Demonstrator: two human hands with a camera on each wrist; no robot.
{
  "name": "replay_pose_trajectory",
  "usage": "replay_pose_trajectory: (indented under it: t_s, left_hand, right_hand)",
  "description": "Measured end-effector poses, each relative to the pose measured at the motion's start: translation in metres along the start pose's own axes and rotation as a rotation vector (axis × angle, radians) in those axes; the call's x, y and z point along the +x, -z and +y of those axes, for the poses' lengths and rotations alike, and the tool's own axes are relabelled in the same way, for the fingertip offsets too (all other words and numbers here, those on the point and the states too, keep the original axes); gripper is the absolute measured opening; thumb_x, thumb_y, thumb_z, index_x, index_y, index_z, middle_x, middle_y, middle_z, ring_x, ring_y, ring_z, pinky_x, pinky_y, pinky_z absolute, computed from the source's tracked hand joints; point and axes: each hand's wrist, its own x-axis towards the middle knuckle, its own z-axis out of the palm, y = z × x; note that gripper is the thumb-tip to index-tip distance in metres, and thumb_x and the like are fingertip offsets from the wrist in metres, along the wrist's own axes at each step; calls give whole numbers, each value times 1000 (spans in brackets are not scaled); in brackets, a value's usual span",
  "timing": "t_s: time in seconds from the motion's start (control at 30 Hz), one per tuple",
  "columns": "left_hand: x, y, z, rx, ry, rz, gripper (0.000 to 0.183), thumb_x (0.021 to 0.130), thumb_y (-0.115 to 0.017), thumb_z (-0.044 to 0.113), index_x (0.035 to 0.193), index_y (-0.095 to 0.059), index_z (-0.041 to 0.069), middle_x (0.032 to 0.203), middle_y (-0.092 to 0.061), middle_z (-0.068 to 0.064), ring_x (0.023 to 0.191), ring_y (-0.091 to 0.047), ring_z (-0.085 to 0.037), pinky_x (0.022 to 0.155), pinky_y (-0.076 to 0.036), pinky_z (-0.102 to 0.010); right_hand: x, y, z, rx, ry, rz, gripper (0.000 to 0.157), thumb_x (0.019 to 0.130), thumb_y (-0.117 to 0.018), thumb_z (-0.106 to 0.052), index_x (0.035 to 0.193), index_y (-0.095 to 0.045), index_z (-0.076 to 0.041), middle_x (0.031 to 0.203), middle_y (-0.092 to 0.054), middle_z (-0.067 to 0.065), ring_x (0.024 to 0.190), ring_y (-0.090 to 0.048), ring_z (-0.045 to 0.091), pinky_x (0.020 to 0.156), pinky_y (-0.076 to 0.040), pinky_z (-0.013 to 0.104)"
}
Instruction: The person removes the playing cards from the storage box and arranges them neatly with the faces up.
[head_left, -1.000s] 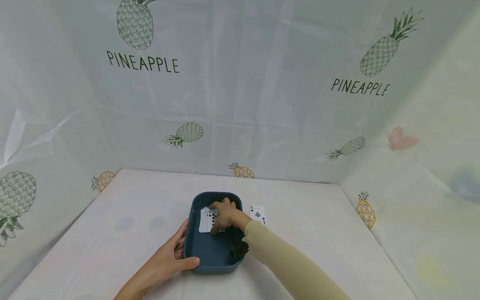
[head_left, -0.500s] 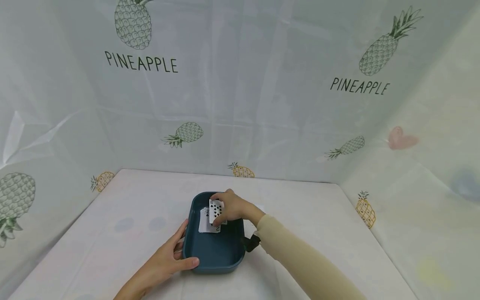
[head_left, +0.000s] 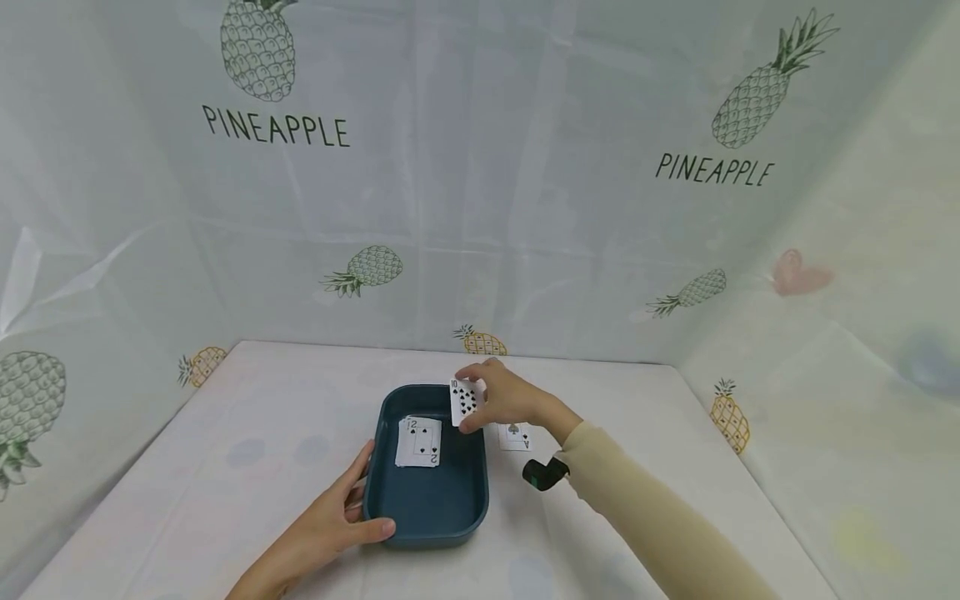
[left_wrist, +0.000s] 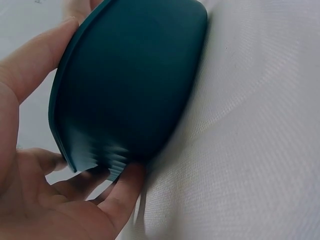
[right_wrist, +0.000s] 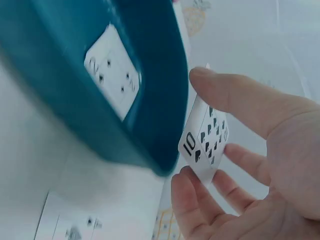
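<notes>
My right hand [head_left: 512,395] pinches a ten of spades playing card [head_left: 462,403] above the right rim of a dark teal tray [head_left: 435,504]. In the right wrist view the thumb is at one edge of the card and the fingertips are at the opposite edge, the face showing. Inside the tray lies a small pile of cards [head_left: 418,443] with a two of spades on top. My left hand [head_left: 327,518] grips the tray's left side, thumb at the rim and fingers against the outer wall, as the left wrist view also shows.
An ace of spades [head_left: 514,438] lies face up on the white table cover [head_left: 600,517], right of the tray, partly behind my right hand. A black wrist-worn device [head_left: 545,473] is at the right sleeve. A pineapple-print sheet [head_left: 525,208] hangs behind the table.
My right hand has lifted the ten of spades off the pile and carried it up and right to the tray's rim, exposing the two of spades. The left hand has stayed on the tray.
</notes>
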Motion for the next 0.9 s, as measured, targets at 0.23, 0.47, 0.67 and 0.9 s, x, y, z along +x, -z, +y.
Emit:
replay_pose_trajectory:
  t_s: [0.23,0.47,0.67,0.9]
  left_hand:
    - [-1,2,-2,-20,-1,-32,119,90,-89,28,173,-4,24,173,-17,-27,137,-58,-39,105,-57,-46]
    - [-2,3,0,-34,-6,-50,119,91,-87,28,173,-2,25,174,-14,-26,138,-57,-39,104,-57,-43]
    - [-3,2,2,-41,-11,-54,118,91,-87,26,173,-1,24,175,-13,-26,139,-56,-40,104,-57,-43]
    - [-2,3,1,-42,12,-52,119,91,-87,26,173,-1,25,174,-13,-27,138,-58,-41,104,-57,-45]
  right_hand:
    - [-13,19,41,12,-33,37,85,80,-95,-31,154,-55,-23,151,-45,10,125,-60,31,89,-59,45]
    - [-28,32,82,9,-72,58,84,81,-95,-28,154,-55,-21,150,-45,12,125,-59,33,93,-56,47]
    - [-37,32,114,4,-133,64,80,79,-96,-26,150,-58,-22,148,-47,11,120,-59,30,93,-53,44]
    - [-42,27,142,16,-164,52,84,76,-98,-29,150,-59,-18,144,-47,12,112,-56,28,90,-49,40]
